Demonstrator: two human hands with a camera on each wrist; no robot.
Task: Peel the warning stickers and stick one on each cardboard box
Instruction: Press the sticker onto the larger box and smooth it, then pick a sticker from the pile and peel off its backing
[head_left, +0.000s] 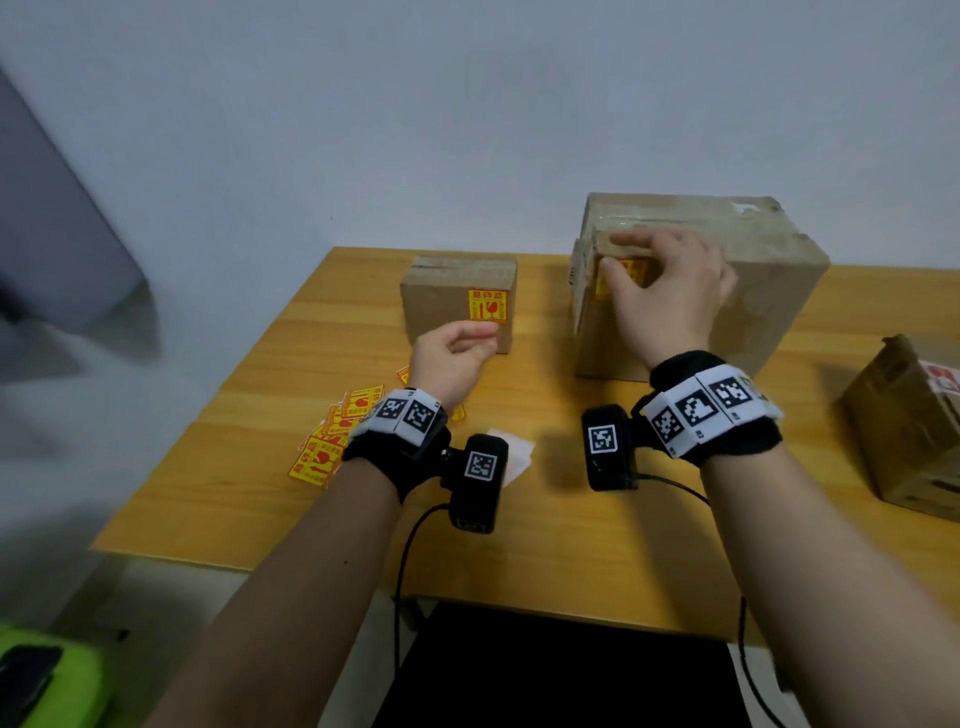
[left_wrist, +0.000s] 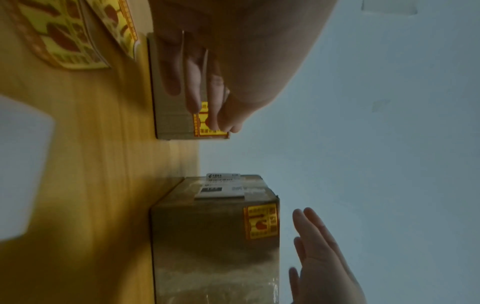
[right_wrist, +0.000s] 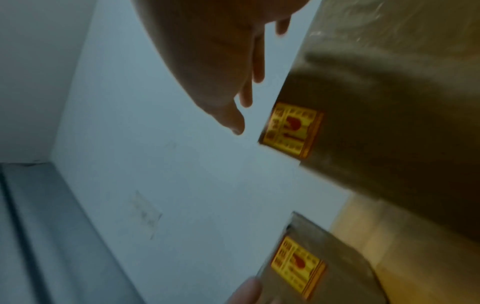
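Here, on the wooden table (head_left: 571, 545), from largest to smallest.

Large cardboard box (head_left: 769, 291), at 1 o'clock: flaps taped shut, contents hidden. Probably stiff and steady enough to take a firm press on its near face. Yellow warning sticker (right_wrist: 291, 129) already on that face, at its upper left corner.

Second closed box (head_left: 904, 431), at 3 o'clock, partly out of frame: contents hidden, no yellow sticker on the faces shown. Probably the one left to label.

Small cardboard box (head_left: 441, 306), at 11 o'clock: closed, contents hidden, a sticker (head_left: 487, 306) on its near face. Likely light; best steadied while pressing.

Right hand (head_left: 670, 291): fingers spread and relaxed, just in front of the large box's sticker, apart from it in the right wrist view.

Left hand (head_left: 452, 358): loosely curled just before the small box, thumb near fingertips. Impossible to tell whether pinching anything thin.

White backing slip (head_left: 511, 454), near the centre, lying flat.

Loose stickers (head_left: 332, 436), heaped at 9 o'clock: thin, limp, feather-light. Best lifted by a corner, adhesive side kept off the fingers.
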